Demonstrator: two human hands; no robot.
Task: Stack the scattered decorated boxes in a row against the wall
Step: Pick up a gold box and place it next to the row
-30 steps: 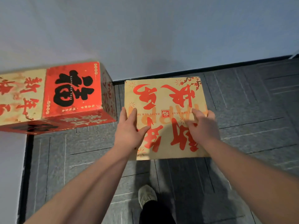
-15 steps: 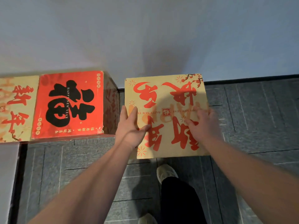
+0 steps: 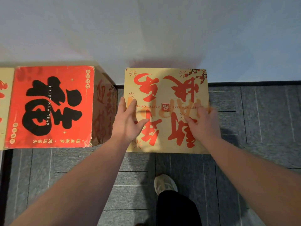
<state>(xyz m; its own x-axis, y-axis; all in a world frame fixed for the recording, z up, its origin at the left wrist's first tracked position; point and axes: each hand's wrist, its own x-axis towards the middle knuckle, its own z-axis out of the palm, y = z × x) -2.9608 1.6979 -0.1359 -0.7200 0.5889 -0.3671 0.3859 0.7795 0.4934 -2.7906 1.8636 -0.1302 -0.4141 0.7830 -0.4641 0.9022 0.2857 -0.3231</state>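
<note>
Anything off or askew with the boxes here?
The tan box under both hands shows its print upside down, while the red box reads sideways. A floor gap separates them, so the row isn't closed. No visible damage.

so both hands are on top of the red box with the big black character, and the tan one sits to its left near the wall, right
Not quite. In the head view both the left hand and the right hand rest on top of the tan box with red characters, not the red box. The red box with the black character sits untouched to its left, near the wall.
</note>
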